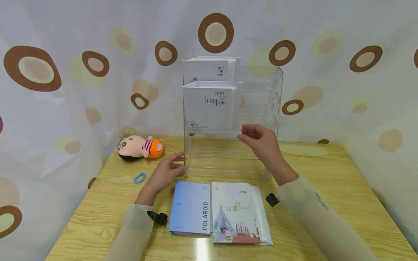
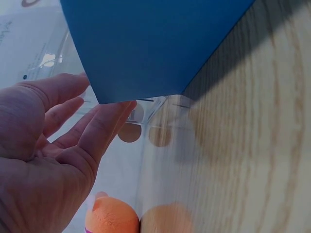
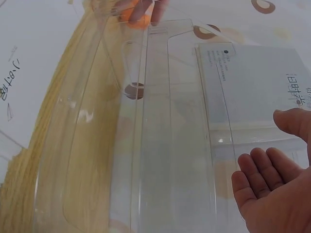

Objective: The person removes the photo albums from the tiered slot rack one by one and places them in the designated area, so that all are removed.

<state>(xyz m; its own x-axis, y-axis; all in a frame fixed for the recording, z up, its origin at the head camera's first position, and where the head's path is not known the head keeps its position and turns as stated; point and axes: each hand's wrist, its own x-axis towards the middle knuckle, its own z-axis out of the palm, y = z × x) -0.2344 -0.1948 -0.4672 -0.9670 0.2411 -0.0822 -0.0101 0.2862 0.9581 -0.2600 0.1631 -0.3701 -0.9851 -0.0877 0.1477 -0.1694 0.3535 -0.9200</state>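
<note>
- The left hand (image 1: 164, 172), its grip wide, touched the left side of a clear rack (image 1: 228, 165) on the surface (image 1: 352, 188).
- The right hand (image 1: 264, 146), its grip parted and holding nothing, hovered near the rack.
- Two white books (image 1: 207, 110) stood inside.

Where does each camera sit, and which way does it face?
Head: on head, facing forward-down at the clear plastic rack; left hand, right hand, beige sleeves show.
Left wrist: on wrist, facing a rectangular blue album and rack; left hand shows.
Right wrist: on wrist, facing across the rack; right hand and left fingertips show.
Shared: head and right wrist show a white lettered book.
</note>
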